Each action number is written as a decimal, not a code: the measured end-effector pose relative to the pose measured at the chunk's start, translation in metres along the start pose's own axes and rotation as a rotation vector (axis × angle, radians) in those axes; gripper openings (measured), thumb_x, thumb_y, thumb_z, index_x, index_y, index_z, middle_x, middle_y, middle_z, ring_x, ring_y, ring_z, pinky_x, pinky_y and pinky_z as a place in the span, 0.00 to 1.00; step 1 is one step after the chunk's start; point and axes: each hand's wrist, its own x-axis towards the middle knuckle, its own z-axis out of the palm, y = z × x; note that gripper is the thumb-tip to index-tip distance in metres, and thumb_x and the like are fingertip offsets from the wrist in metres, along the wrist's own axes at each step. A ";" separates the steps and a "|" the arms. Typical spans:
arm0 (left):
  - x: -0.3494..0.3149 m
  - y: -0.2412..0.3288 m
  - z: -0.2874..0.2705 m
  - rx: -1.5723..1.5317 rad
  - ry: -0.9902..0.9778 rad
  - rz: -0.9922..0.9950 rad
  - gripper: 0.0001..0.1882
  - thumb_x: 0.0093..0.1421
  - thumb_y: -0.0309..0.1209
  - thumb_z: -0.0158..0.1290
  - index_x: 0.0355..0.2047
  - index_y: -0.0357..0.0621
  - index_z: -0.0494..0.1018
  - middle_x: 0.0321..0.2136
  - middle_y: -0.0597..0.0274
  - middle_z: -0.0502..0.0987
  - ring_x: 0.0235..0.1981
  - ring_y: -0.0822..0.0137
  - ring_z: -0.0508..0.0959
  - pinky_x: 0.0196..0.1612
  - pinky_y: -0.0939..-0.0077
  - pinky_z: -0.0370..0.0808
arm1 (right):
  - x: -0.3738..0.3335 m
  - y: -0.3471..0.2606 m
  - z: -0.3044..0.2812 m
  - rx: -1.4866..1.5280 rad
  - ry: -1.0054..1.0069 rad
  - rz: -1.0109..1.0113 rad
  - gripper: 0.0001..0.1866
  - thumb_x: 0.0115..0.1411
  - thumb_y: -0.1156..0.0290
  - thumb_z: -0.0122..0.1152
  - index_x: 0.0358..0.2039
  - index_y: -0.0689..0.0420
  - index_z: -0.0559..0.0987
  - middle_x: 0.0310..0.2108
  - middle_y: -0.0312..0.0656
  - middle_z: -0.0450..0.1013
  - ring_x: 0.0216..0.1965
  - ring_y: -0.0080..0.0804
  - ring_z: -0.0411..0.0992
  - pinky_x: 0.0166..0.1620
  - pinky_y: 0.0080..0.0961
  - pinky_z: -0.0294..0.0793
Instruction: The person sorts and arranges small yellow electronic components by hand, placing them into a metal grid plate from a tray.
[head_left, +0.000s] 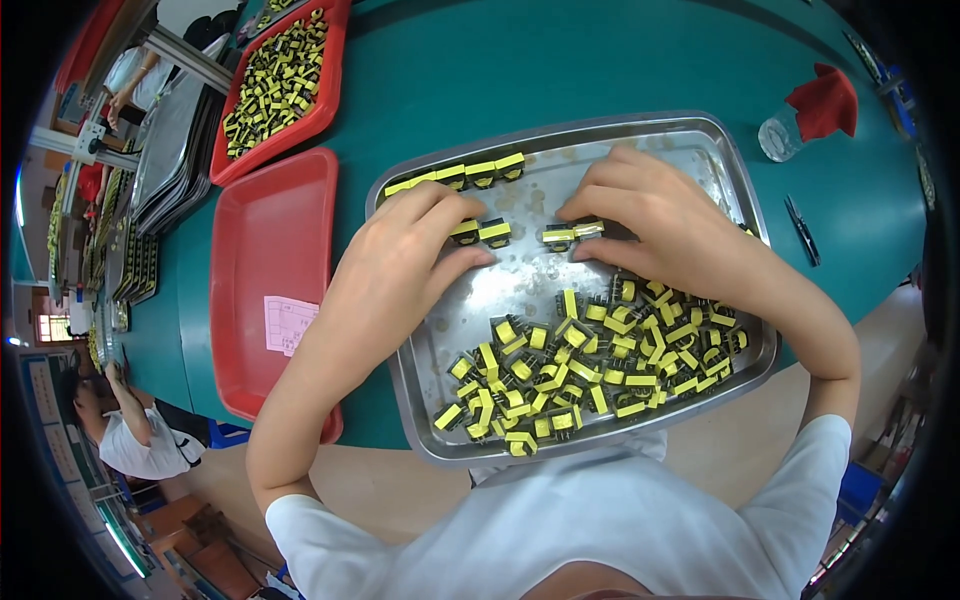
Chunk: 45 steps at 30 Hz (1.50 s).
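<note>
A metal tray [408, 390] lies in front of me, with a heap of small yellow-and-black transformers [585, 370] in its near part. My left hand [400, 250] is at the tray's far left, thumb and fingers closed around a short row of transformers [494, 233], partly hidden by the fingers. Opposite it, my right hand [655, 215] pinches two transformers [558, 238] set side by side. A small gap separates the two groups. Along the tray's far left edge stands a row of several transformers [481, 175], its left end beside my left knuckles.
Left of the tray is a red plastic tray [270, 215] with a pink paper slip [290, 322]. Beyond it, another red tray [335, 75] holds many transformers. Stacked metal trays [175, 145], a cup [778, 138], a red cloth [825, 103] and tweezers [802, 230] surround the work. Other people sit at left.
</note>
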 end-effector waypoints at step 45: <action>0.084 0.005 0.041 0.279 0.111 0.182 0.10 0.65 0.37 0.66 0.41 0.47 0.81 0.37 0.69 0.82 0.44 0.64 0.78 0.54 0.54 0.60 | 0.011 0.054 -0.019 -0.159 0.142 0.089 0.11 0.62 0.70 0.71 0.42 0.60 0.82 0.39 0.43 0.77 0.44 0.47 0.77 0.46 0.42 0.76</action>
